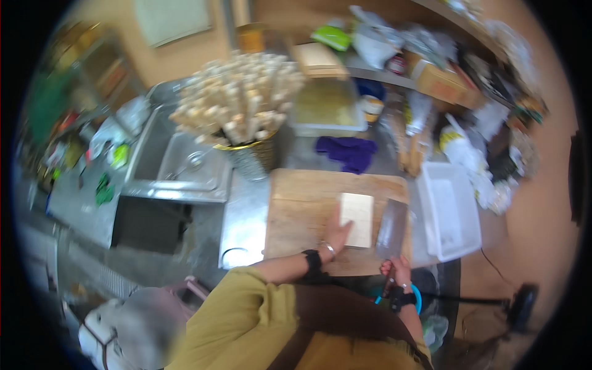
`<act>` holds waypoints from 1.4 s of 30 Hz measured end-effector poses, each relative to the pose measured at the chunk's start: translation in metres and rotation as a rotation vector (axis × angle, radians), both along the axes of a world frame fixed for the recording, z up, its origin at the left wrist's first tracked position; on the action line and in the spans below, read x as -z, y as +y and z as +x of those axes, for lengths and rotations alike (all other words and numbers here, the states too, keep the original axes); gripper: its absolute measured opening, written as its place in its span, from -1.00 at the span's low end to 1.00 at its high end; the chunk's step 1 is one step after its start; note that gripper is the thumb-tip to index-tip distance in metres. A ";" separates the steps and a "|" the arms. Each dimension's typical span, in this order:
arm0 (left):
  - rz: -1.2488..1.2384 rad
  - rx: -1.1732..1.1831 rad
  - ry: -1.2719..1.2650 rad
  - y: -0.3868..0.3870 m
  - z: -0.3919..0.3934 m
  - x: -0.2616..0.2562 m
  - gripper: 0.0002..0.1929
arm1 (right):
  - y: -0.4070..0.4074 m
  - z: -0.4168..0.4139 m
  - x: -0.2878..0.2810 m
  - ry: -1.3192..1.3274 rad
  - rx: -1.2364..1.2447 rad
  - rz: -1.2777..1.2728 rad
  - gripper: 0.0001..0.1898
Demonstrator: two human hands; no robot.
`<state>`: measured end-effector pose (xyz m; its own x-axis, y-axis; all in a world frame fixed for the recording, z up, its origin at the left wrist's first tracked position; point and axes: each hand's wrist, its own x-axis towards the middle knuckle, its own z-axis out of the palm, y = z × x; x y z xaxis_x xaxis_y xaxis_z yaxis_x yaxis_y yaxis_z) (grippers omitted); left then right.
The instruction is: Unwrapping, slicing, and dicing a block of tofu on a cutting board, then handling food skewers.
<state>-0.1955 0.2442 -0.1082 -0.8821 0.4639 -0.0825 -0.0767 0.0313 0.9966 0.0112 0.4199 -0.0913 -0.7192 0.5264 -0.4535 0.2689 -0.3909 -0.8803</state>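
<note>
On the wooden cutting board lies a pale rectangular block, possibly tofu. My left hand rests at the block's left side, its thumb over the edge; whether it grips is unclear. My right hand is closed round the dark handle of a wide cleaver. The blade lies flat-side up over the board's right part, to the right of the block and apart from it. A purple cloth lies behind the board.
A white plastic tray stands right of the board. Behind are a tub of yellowish liquid and a container of many pale-tipped sticks. A steel sink is at left. Bags and boxes crowd the right shelf.
</note>
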 end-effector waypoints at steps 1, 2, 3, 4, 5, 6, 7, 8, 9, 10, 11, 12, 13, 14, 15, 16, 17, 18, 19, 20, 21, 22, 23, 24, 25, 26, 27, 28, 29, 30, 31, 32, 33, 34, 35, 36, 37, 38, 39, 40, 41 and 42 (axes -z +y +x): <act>-0.108 -0.010 0.013 0.002 -0.003 0.004 -0.21 | -0.002 -0.003 -0.002 0.017 -0.001 -0.039 -0.86; -0.107 -0.035 0.038 0.002 0.000 0.006 -0.22 | -0.002 -0.004 0.003 0.016 -0.004 -0.086 -0.85; -0.103 -0.063 0.062 0.002 0.002 0.009 -0.23 | 0.000 -0.006 0.009 0.020 -0.010 -0.132 -0.84; -0.058 -0.076 0.045 -0.002 0.003 0.004 -0.24 | -0.003 -0.012 0.010 0.014 -0.008 -0.118 -0.83; -0.015 -0.097 0.024 -0.007 0.003 -0.001 -0.25 | -0.005 -0.016 0.011 0.006 -0.014 -0.106 -0.81; 0.147 -0.059 -0.097 -0.012 0.000 0.003 -0.26 | -0.006 -0.017 0.015 0.010 -0.027 -0.101 -0.81; 0.300 -0.028 -0.227 -0.013 -0.002 0.006 -0.27 | -0.004 -0.016 0.016 0.012 -0.048 -0.100 -0.80; 0.301 0.011 -0.232 -0.014 -0.003 -0.002 -0.27 | -0.005 -0.013 0.012 0.014 -0.010 -0.093 -0.80; 0.292 0.054 -0.267 -0.021 -0.001 -0.018 -0.28 | -0.008 -0.012 0.009 -0.008 -0.005 -0.084 -0.80; 0.282 0.090 -0.301 -0.028 -0.003 -0.030 -0.28 | -0.009 -0.010 0.008 -0.030 -0.008 -0.076 -0.79; 0.277 0.112 -0.301 -0.035 -0.009 -0.031 -0.28 | -0.011 -0.007 0.006 -0.026 0.015 -0.078 -0.79; 0.262 0.171 -0.344 -0.044 -0.016 -0.032 -0.29 | -0.011 -0.006 0.003 -0.016 0.020 -0.085 -0.79; 0.242 0.234 -0.387 -0.048 -0.020 -0.041 -0.30 | -0.009 -0.004 0.004 -0.007 0.030 -0.094 -0.78; 0.197 0.235 -0.465 -0.055 -0.021 -0.051 -0.30 | -0.006 -0.005 0.005 -0.006 0.045 -0.095 -0.78; 0.195 0.240 -0.471 -0.062 -0.022 -0.048 -0.30 | -0.004 -0.006 0.006 0.004 0.014 -0.080 -0.78; 0.149 0.227 -0.444 -0.067 -0.026 -0.041 -0.28 | -0.001 -0.007 0.006 0.013 -0.018 -0.063 -0.78; 0.105 0.213 -0.419 -0.072 -0.029 -0.033 -0.26 | -0.001 -0.006 0.006 0.004 -0.015 -0.062 -0.78; 0.117 0.224 -0.392 -0.074 -0.029 -0.031 -0.22 | -0.001 -0.007 0.006 0.001 -0.035 -0.058 -0.79; 0.122 0.219 -0.407 -0.074 -0.025 -0.027 -0.22 | -0.001 -0.008 0.005 -0.005 -0.057 -0.053 -0.79; 0.153 0.276 -0.425 -0.069 -0.024 -0.023 -0.22 | 0.004 -0.011 0.002 -0.069 -0.079 -0.039 -0.82; 0.184 0.320 -0.453 -0.071 -0.018 -0.024 -0.22 | 0.004 -0.011 0.003 -0.099 -0.098 -0.044 -0.82; 0.193 0.294 -0.483 -0.074 -0.016 -0.026 -0.22 | 0.003 -0.009 0.003 -0.038 -0.047 -0.072 -0.83; 0.169 0.327 -0.459 -0.072 -0.017 -0.030 -0.22 | 0.002 -0.006 0.001 0.021 0.002 -0.095 -0.85; 0.150 0.348 -0.431 -0.071 -0.018 -0.030 -0.22 | -0.003 -0.005 -0.009 0.077 0.027 -0.195 -0.85; 0.172 0.308 -0.452 -0.075 -0.020 -0.024 -0.22 | -0.009 -0.005 -0.022 0.047 -0.011 -0.187 -0.85; 0.178 0.346 -0.426 -0.079 -0.020 -0.018 -0.22 | -0.016 -0.003 -0.036 0.115 -0.015 -0.241 -0.83; 0.175 0.403 -0.393 -0.082 -0.023 -0.019 -0.22 | -0.023 0.000 -0.044 0.193 0.001 -0.298 -0.79; 0.118 0.443 -0.408 -0.087 -0.023 -0.024 -0.19 | -0.026 0.003 -0.050 0.178 0.004 -0.281 -0.71; 0.128 0.429 -0.419 -0.088 -0.023 -0.020 -0.19 | -0.025 0.000 -0.056 0.162 -0.009 -0.277 -0.71; 0.185 0.397 -0.411 -0.089 -0.018 -0.018 -0.17 | -0.029 0.001 -0.065 0.156 -0.014 -0.210 -0.70; 0.239 0.365 -0.402 -0.091 -0.015 -0.017 -0.15 | -0.033 0.001 -0.072 0.151 -0.019 -0.144 -0.69; 0.240 0.360 -0.413 -0.094 -0.012 -0.015 -0.15 | -0.039 -0.001 -0.076 0.103 -0.007 -0.103 -0.66; 0.219 0.391 -0.362 -0.095 -0.012 -0.026 -0.15 | -0.042 0.000 -0.075 0.096 0.001 -0.103 -0.66; 0.197 0.421 -0.310 -0.095 -0.013 -0.032 -0.14 | -0.046 0.001 -0.073 -0.011 -0.050 0.068 -0.64; 0.194 0.426 -0.316 -0.091 -0.013 -0.029 -0.14 | -0.051 0.001 -0.071 -0.117 -0.103 0.237 -0.63; 0.160 0.401 -0.153 -0.087 -0.014 -0.027 -0.17 | -0.058 -0.002 -0.070 -0.120 -0.102 0.232 -0.63; 0.125 0.375 0.010 -0.084 -0.015 -0.026 -0.18 | -0.066 -0.006 -0.068 -0.208 -0.138 0.394 -0.61; 0.120 0.376 0.008 -0.082 -0.016 -0.025 -0.18 | -0.074 -0.009 -0.067 -0.294 -0.174 0.555 -0.58; 0.050 0.344 0.104 -0.077 -0.017 -0.032 -0.20 | -0.077 -0.010 -0.066 -0.380 -0.204 0.717 -0.56; -0.020 0.312 0.200 -0.072 -0.020 -0.037 -0.21 | -0.075 -0.011 -0.060 -0.363 -0.259 0.865 -0.54; -0.025 0.319 0.202 -0.066 -0.023 -0.038 -0.21 | -0.074 -0.012 -0.056 -0.363 -0.253 0.859 -0.54; -0.057 0.265 0.298 -0.060 -0.026 -0.040 -0.23 | -0.074 -0.017 -0.057 -0.403 -0.294 0.892 -0.54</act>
